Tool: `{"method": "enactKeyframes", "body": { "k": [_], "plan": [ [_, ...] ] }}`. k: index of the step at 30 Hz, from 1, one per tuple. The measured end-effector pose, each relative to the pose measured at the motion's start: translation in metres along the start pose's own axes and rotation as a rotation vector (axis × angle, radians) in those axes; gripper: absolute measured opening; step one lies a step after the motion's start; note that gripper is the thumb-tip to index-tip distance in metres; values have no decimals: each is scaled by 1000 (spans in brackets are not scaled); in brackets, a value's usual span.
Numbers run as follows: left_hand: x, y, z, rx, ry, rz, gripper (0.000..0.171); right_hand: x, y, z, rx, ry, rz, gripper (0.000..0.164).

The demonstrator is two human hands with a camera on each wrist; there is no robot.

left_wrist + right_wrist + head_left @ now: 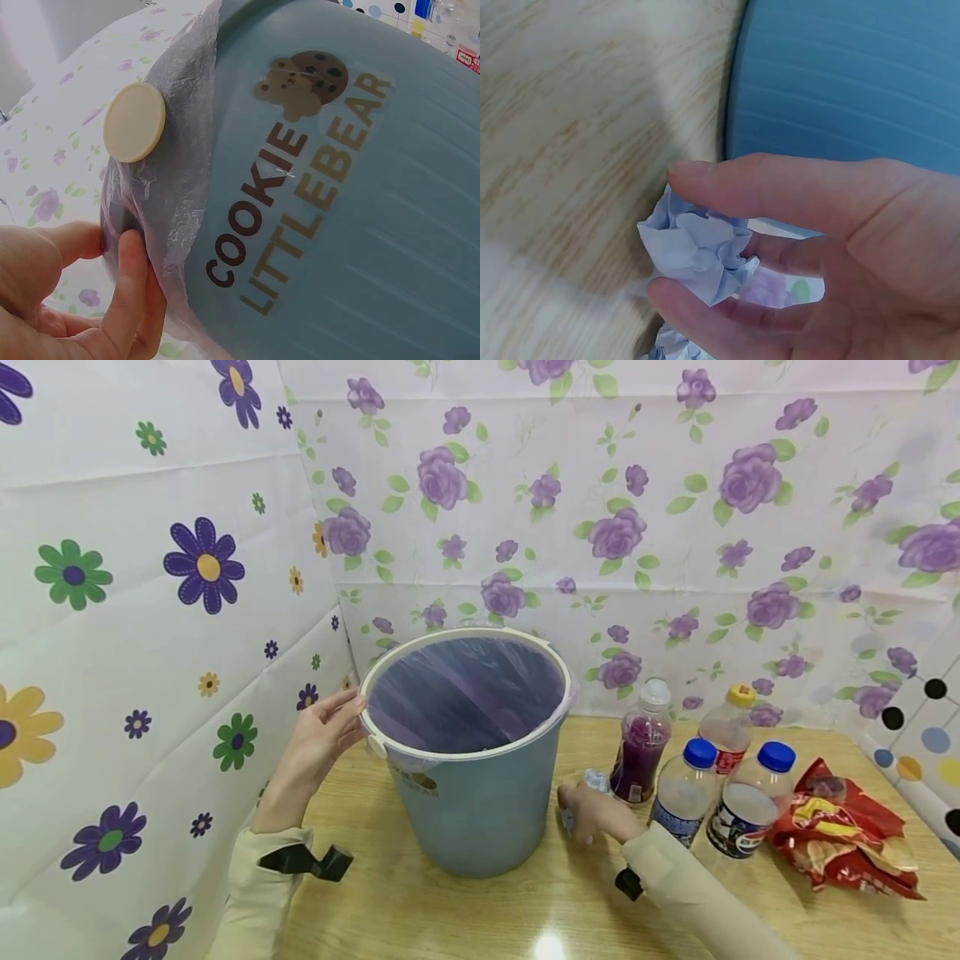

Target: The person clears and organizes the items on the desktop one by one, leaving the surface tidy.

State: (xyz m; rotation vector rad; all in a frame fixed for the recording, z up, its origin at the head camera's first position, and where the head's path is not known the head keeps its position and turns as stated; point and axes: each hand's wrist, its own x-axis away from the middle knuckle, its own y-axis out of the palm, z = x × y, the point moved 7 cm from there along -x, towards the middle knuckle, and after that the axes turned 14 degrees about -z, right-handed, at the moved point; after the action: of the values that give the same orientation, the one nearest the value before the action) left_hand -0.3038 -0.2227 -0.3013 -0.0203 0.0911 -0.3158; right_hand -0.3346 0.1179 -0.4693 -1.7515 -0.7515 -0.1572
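A light-blue trash bin [476,818] with a cream rim stands upright on the table, lined with a thin translucent plastic bag [180,142] folded over its edge. My left hand [309,750] grips the bin's rim at the left, thumb and fingers on the bag-covered edge below a round cream knob [135,122]. Low beside the bin's right side, my right hand [600,812] pinches a crumpled paper ball [696,247] between thumb and fingers. Another crumpled paper [673,345] lies just past it, partly hidden by the fingers.
Right of the bin stand a bottle of purple drink [641,752], two blue-capped bottles [684,789] and a yellow-capped bottle [727,727]. A red snack bag [851,835] lies at the far right. Flower-printed sheets [525,527] border the wooden table [420,918] behind and at left.
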Motion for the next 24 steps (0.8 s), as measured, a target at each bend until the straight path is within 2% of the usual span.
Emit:
{"method": "enactKeyframes", "body": {
  "k": [5,12,19,24],
  "plan": [
    [0,-1,0,-3,1,-2,69,2,-4,1,-2,-41,3,54],
    [0,-1,0,-9,8,-4,69,1,-9,5,-22,-36,14,62],
    [0,-1,-1,-11,1,-5,69,1,-15,9,11,-55,100,66],
    [0,-2,-1,-10,12,-13,69,2,-21,12,3,-70,207,59]
  ]
}}
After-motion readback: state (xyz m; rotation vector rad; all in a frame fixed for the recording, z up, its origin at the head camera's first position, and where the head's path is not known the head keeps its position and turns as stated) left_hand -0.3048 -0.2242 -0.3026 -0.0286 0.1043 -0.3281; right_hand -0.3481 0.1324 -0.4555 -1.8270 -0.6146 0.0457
